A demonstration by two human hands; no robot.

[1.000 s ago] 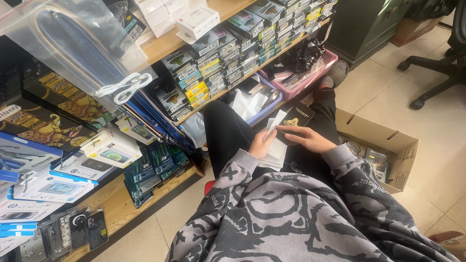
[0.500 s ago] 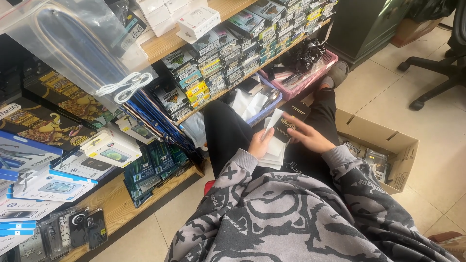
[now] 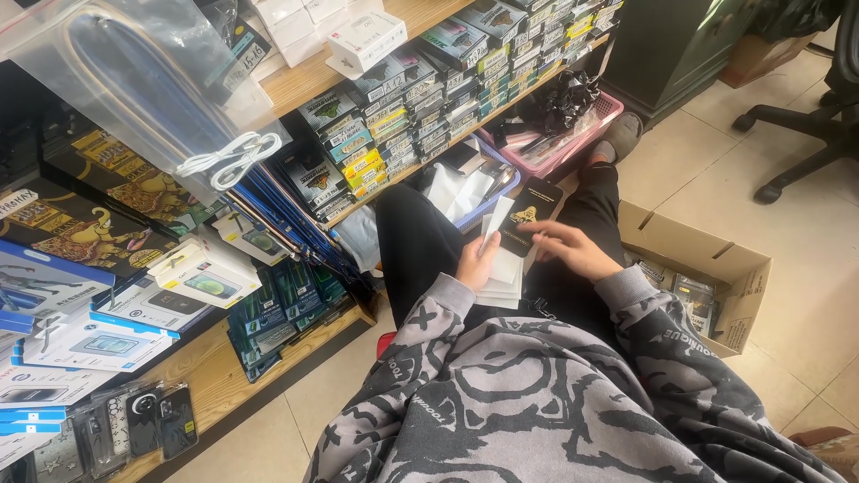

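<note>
Left hand (image 3: pixel 477 262) pinching white cards (image 3: pixel 503 268), right hand (image 3: pixel 573 250) spread at black packet (image 3: pixel 528 215) (loosely held, may slip onto lap).

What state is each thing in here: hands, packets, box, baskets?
Left hand: gripping a stack of white packets on the lap.
Right hand: fingers spread, touching a black packet held upright above the stack.
Cardboard box: open, flaps up, on the floor, packets inside.
Pink basket: uncovered, filled with black items.
Blue basket: uncovered, holding white wrappers.
</note>
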